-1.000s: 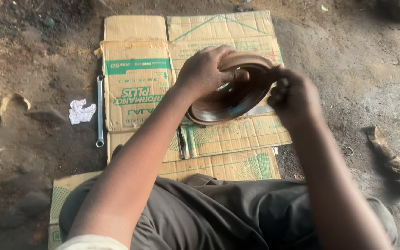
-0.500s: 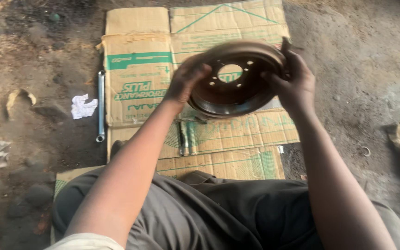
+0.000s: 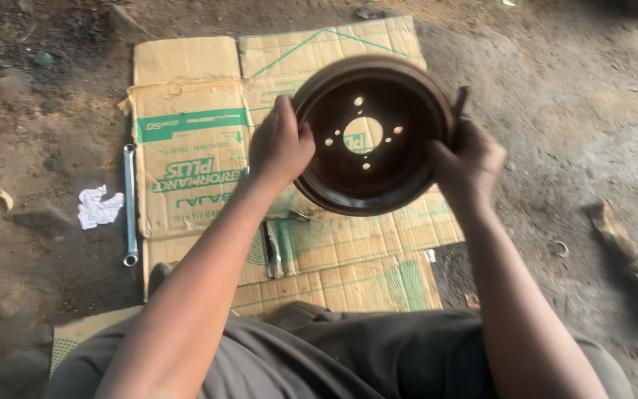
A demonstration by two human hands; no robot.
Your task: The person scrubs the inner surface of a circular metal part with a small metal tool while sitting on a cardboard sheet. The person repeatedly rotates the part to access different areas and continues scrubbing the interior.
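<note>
A rusty round brake drum (image 3: 373,174) is held upright in the air above flattened cardboard (image 3: 193,111), its hollow inner side facing me, with a centre hole and several small bolt holes. My left hand (image 3: 280,144) grips the drum's left rim. On the right rim is my right hand (image 3: 467,162), which also has a thin dark tool (image 3: 461,103) pressed against the drum's edge.
A long spanner (image 3: 129,203) lies on the dirt left of the cardboard, next to a crumpled white paper (image 3: 99,207). Metal tools (image 3: 272,247) lie on the cardboard below the drum. A dirty rag (image 3: 633,258) lies at the right. My legs fill the bottom.
The drum has been turned from tilted to upright, so its open inside now faces me. Both hands shifted around its rim and rose with it.
</note>
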